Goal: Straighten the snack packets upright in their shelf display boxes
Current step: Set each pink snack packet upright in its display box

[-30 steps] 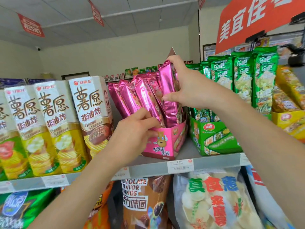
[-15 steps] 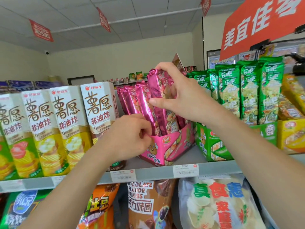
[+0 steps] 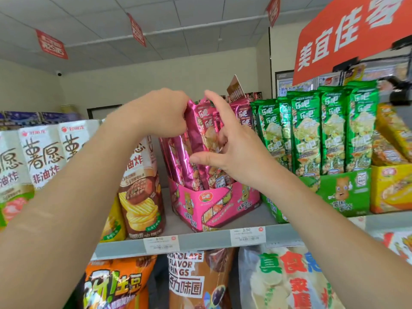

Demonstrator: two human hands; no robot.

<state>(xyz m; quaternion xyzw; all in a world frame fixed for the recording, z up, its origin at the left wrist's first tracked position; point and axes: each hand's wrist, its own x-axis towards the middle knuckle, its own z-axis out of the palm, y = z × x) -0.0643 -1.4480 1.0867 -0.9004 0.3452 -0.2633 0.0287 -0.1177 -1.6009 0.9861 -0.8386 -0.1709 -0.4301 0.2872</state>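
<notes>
1. Inside a small shop, under a tiled ceiling and a hanging red sign [image 3: 352,34], facing a grey shelf [image 3: 200,240] stocked with snacks.
2. Judged to be midway through squaring up the pink packets [image 3: 196,139] in their pink display box [image 3: 214,204]. Sits at the shelf's front edge, between white chip cartons [image 3: 44,157] toward the left end and a green display box [image 3: 341,190] toward the right (green packets [image 3: 330,130] there already look tidy).
3. Gripping the bundle near its top with the left hand [image 3: 160,112], fingers curled round the leftmost packets.
4. Pinching the front packets with the right hand [image 3: 231,148]: thumb laid across their faces, index finger stretched up along the top edge, other fingers tucked in among them.
5. Standing on end, feet down in the box, with the long axis running bottom to top and sealed tops pointing up. Not yet plumb: leaning toward the shelf's left end at the front, closer to upright at the back, so fanned rather than parallel.
6. Next, most likely: bring both hands together to swing the tops over the feet, press the stack back against the rear row, then release slowly to keep the slippery foil from flopping again.
</notes>
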